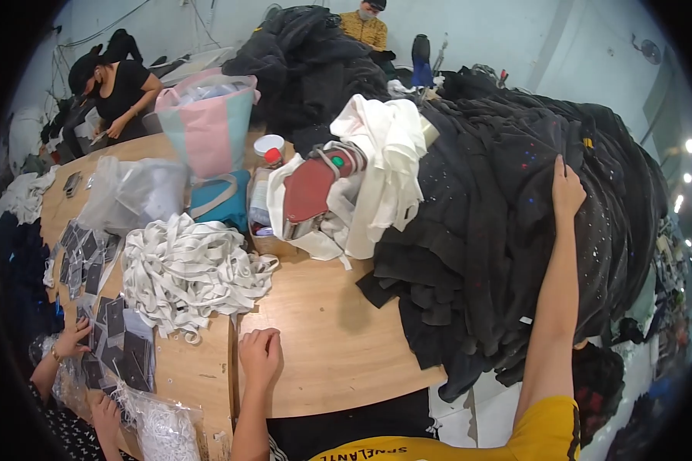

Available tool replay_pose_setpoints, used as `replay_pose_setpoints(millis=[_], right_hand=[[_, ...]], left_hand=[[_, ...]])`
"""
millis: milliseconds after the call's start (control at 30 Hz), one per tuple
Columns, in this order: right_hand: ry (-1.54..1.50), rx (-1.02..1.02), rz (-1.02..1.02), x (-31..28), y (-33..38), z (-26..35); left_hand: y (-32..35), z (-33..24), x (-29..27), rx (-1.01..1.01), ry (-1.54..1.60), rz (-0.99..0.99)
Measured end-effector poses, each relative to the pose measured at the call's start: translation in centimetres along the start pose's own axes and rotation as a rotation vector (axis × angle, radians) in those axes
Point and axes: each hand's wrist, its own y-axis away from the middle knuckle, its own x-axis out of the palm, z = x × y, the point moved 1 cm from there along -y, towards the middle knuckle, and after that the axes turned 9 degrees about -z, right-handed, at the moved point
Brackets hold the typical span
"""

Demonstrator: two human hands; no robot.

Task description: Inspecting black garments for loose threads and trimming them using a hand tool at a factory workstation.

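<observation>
My right hand (pixel 567 190) is stretched out over the tall heap of dark garments (pixel 469 230) on the right side. Its fingers are closed on the cloth of a black garment (pixel 546 165) high on the heap. My left hand (pixel 261 355) rests on the wooden table (pixel 331 307) near its front edge, fingers curled in loosely, with nothing visible in them. A pile of white elastic straps (pixel 192 269) lies beyond it to the left. Straight ahead, a red machine with a green button (pixel 311 184) sits among white cloth (pixel 384 169).
A co-worker's hands (pixel 73 338) touch dark grey tags (pixel 123 346) at the left, near a plastic bag of white strings (pixel 165 430). A striped bag (pixel 207 123), a teal pouch (pixel 221 198) and a clear plastic bag (pixel 134 192) stand behind. Two people work farther back.
</observation>
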Motion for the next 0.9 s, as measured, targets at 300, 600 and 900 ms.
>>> replay_pose_setpoints(millis=[300, 600, 900], right_hand=[[-0.319, -0.279, -0.226, -0.6, 15.2, 6.0], [-0.574, 0.271, 0.206, -3.0, 20.8, 1.9], [-0.281, -0.484, -0.111, -13.8, 9.7, 0.3]], left_hand=[[0.6, 0.5, 0.2, -0.008, 0.003, 0.03], [0.8, 0.2, 0.2, 0.048, 0.058, 0.026], [1.1, 1.0, 0.1, 0.074, 0.056, -0.031]])
